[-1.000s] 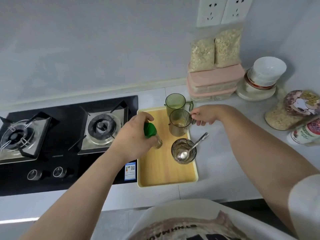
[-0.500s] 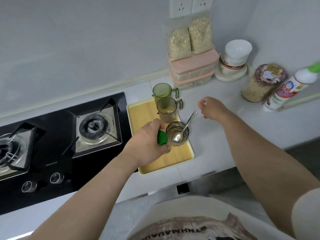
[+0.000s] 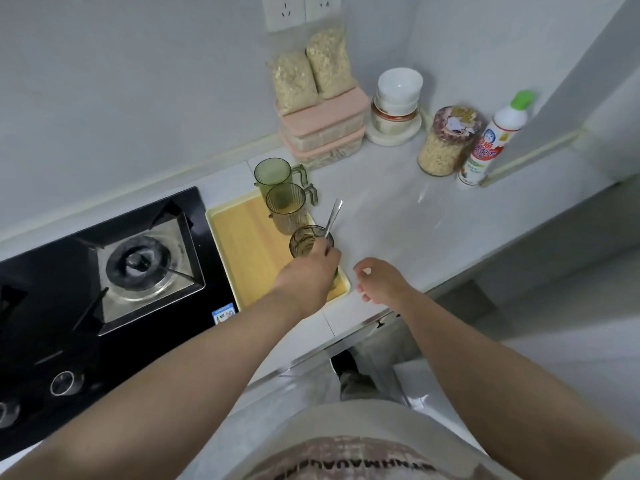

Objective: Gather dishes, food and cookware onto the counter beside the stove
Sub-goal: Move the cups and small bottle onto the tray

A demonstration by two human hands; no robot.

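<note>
My left hand [image 3: 306,276] stretches forward, fingers curled under, grip hidden; my right hand [image 3: 381,282] hovers alongside, loosely curled, empty.

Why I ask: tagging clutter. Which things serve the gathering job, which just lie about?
Job: yellow wooden tray; two green ribbed mugs; clear glass with metal spoon; stacked white bowls; pink lidded boxes; oat bags; greenish item in left hand.
Lying about: white spray bottle; wall sockets.

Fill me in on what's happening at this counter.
At the counter beside the gas stove, a person's left hand sits at the near corner of the yellow tray, curled round a small object it mostly hides, next to the glass holding a spoon. The right hand hovers empty over the counter. Two green mugs stand further back.
</note>
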